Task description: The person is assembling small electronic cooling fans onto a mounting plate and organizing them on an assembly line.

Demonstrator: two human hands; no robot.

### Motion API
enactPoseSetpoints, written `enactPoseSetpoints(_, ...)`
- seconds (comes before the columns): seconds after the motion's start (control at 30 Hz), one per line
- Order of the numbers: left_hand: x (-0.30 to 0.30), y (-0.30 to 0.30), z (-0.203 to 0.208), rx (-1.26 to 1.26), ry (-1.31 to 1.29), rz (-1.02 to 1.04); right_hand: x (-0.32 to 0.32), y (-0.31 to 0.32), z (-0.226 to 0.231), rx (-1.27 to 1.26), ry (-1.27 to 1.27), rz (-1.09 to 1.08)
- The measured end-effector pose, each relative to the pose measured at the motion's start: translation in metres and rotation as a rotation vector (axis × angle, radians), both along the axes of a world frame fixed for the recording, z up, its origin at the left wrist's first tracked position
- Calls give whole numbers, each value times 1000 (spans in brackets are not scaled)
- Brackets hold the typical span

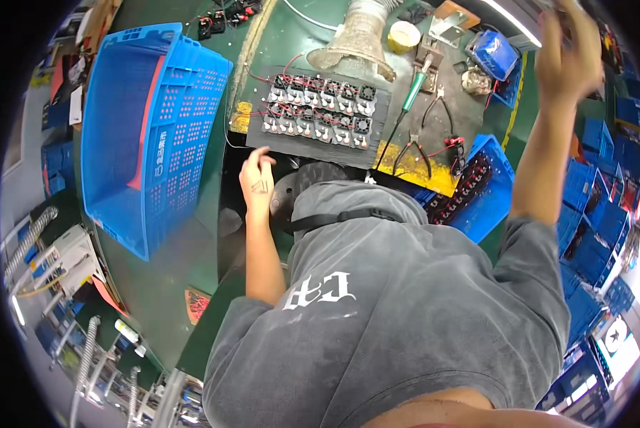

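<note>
My left hand (257, 177) is at the near left corner of a dark board (302, 145), fingers apart and nothing in them. On that board several small black fans (362, 125) stand in two rows, with metal parts and red wires on them. High at the far right, my right hand (568, 60) is raised over the bench's right side. Its fingers are blurred, so I cannot make out whether it holds something. A soldering iron (414, 91) with a green handle rests right of the board, beside pliers (412, 153) and a second pair of dark-handled pliers (439, 107).
A tall blue crate (184, 135) stands on the left. A fume extraction funnel (352, 46) hangs behind the board, near a pale yellow tub (403, 36). Close to my right side, a blue bin (502, 182) holds several dark fans. Stacked blue bins (584, 214) line the right.
</note>
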State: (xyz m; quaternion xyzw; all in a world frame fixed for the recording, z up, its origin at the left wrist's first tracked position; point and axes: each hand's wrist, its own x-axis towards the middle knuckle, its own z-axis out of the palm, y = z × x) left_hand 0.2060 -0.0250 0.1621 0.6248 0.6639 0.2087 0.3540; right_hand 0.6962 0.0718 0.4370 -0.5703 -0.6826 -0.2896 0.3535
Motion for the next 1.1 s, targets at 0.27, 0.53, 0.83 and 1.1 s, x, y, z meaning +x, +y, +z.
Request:
enactPoseSetpoints(0.27, -55, 80, -129, 33, 242, 148, -186, -160, -212, -898, 1226, -60)
enactPoseSetpoints(0.53, -58, 93, -125, -207, 375, 22, -215, -196, -353, -1058, 1106, -180)
enactPoseSetpoints(0.83, -94, 86, -159, -239, -10, 78, -211, -208, -374, -1052, 1467, -165)
enactPoseSetpoints(1.1, -98, 55, -157, -461, -288, 374, -204, -220, -369, -1089, 1210, -73)
